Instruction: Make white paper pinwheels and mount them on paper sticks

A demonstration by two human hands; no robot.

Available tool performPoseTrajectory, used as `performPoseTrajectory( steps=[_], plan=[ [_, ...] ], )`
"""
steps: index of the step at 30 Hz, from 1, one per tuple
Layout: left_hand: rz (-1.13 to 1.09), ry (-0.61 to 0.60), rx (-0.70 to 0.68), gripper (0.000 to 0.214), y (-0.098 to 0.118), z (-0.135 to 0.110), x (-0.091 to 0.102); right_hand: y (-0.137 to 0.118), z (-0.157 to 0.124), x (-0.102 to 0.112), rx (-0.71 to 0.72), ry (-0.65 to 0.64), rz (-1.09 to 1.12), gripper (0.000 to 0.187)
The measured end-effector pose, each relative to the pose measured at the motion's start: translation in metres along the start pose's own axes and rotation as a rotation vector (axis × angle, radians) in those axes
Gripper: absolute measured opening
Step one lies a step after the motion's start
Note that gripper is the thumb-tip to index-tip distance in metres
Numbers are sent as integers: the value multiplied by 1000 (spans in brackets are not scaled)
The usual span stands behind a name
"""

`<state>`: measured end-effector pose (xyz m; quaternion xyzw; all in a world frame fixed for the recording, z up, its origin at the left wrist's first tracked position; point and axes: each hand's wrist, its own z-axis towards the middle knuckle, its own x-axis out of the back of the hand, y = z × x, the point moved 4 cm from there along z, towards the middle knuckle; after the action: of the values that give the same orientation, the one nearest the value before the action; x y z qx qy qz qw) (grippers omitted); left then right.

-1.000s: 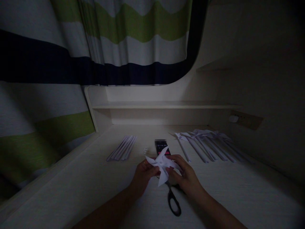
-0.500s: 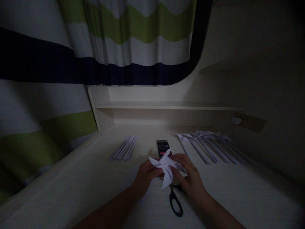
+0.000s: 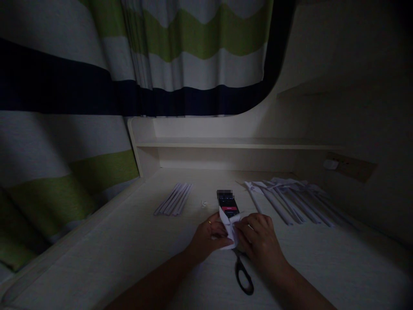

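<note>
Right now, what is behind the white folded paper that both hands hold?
Behind the white folded paper, a phone lies on the table. Its far part shows; its near end is partly covered by the paper, so that portion cannot be seen.

Folded white paper (image 3: 230,230) is held by the left hand (image 3: 208,237) and right hand (image 3: 260,237) on the near side of the phone (image 3: 228,203). Scissors (image 3: 237,272) are laid on the same side. Bare white sticks (image 3: 174,200) are arranged to the phone's left, paper-topped sticks (image 3: 278,207) to its right
</note>
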<state>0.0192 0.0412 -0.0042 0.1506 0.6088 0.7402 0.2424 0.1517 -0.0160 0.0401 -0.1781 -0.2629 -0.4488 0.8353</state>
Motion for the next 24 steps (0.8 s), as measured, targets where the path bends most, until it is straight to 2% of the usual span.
performPoseTrajectory(
  steps=[1, 3, 5, 6, 7, 9, 11, 13, 16, 21, 24],
  plan=[
    [75, -3, -34, 71, 3, 2, 6, 4, -1, -1, -19, 10, -1, 12],
    [232, 29, -145, 68, 12, 7, 24, 12, -4, -2, -62, 38, -1, 12],
    [398, 69, -199, 52, 19, 13, 47, 20, -7, -4, -99, 73, 4, 12],
    [487, 172, -200, 41, 21, 16, 64, 24, -8, -5, -114, 89, 9, 13],
    [628, 340, -174, 34, 23, 18, 83, 27, -10, -6, -129, 103, 14, 13],
    [1139, 643, 0, 30, 25, 17, 117, 32, -12, -9, -151, 122, 26, 12],
    [1283, 724, 87, 30, 22, 15, 142, 35, -13, -12, -164, 125, 35, 12],
    [1374, 745, 170, 28, 17, 13, 158, 36, -15, -16, -168, 113, 41, 12],
    [1475, 749, 270, 27, 11, 9, 167, 36, -16, -20, -165, 92, 41, 12],
    [1541, 730, 362, 30, 9, 11, 162, 33, -15, -21, -147, 85, 52, 12],
    [1509, 666, 416, 31, 8, 12, 158, 31, -14, -21, -137, 74, 67, 13]
  ],
)
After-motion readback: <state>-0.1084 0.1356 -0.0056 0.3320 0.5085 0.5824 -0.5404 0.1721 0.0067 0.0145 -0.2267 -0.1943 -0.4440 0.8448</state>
